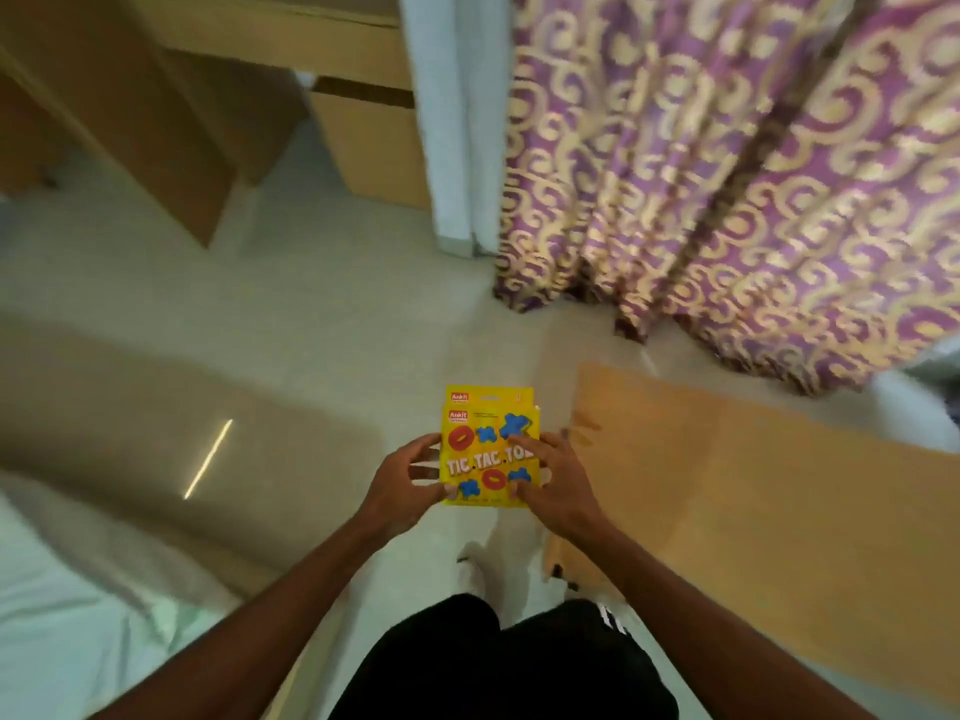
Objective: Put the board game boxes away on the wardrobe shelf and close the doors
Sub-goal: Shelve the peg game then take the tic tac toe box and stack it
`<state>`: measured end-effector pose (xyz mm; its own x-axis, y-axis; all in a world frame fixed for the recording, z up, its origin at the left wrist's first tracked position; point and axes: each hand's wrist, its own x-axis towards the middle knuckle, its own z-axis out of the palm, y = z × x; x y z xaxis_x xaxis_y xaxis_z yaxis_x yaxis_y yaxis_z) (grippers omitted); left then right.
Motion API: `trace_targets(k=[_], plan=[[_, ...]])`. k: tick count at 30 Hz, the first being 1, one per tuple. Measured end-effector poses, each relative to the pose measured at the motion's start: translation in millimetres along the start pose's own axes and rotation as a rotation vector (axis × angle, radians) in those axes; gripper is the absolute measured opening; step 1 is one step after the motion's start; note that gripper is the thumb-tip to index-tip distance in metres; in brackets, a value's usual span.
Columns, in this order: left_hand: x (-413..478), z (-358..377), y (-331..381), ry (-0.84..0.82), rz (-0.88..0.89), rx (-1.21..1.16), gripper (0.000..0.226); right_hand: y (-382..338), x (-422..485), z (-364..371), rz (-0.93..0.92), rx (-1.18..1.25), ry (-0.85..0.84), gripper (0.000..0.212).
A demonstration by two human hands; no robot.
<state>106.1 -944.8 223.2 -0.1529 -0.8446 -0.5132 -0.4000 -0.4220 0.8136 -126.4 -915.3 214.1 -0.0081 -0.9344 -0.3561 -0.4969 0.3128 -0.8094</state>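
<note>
Fingers [427, 445] of left hand [402, 483] curl round the left edge of a yellow Tic Tac Toe box [483, 462]. Right hand [558, 485] grips the right edge, fingers spread over the lid. Second yellow box [488, 394] flush behind, top edge showing. Both held mid-air over pale floor [337, 304], open room ahead. Brown wooden panel [753, 485] near right, purple patterned curtain [727, 174] beyond, bed [62, 615] left.

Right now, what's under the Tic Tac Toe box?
Apparently a second yellow box, only its top strip showing past the Tic Tac Toe box; rest covered. Left hand and right hand hold both.
</note>
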Motion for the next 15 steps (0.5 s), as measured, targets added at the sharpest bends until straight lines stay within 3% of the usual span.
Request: trace_targets(k=[8, 15], plan=[[-23.9, -144.1, -34.9, 0.44, -0.001, -0.157, 0.092, -127.3, 94.1, 106.0, -0.379, -0.194, -0.289, 0.06], [19.3, -257.6, -55.7, 0.605, -0.01, -0.103, 0.096, -228.1, 197.6, 195.7, -0.466, -0.211, -0.405, 0.062]])
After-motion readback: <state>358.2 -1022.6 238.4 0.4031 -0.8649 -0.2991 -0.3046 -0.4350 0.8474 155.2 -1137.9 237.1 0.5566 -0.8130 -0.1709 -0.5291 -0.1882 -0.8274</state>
